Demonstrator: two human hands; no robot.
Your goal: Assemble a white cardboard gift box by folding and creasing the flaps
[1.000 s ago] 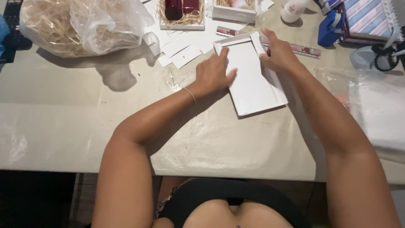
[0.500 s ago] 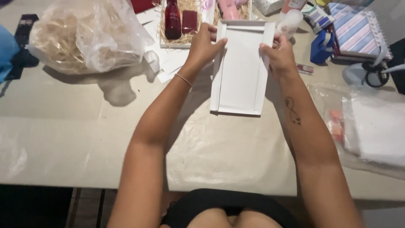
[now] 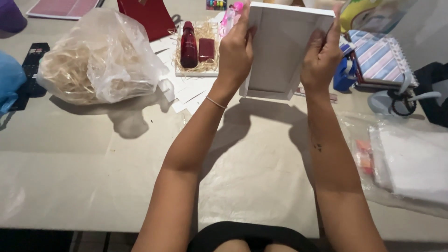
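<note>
Lifted off the table since a second ago, the white box lid (image 3: pixel 280 51) now stands tilted up in the air above the paper-covered table (image 3: pixel 140 177). Left hand (image 3: pixel 237 51) grips its left edge, right hand (image 3: pixel 321 56) its right edge, fingers curled over the rim. Behind it, a shallow white tray (image 3: pixel 196 72) holds straw, a dark red bottle (image 3: pixel 189 45) and a small red box (image 3: pixel 206 49). Further left, a clear plastic bag (image 3: pixel 100 58) holds pale straw.
</note>
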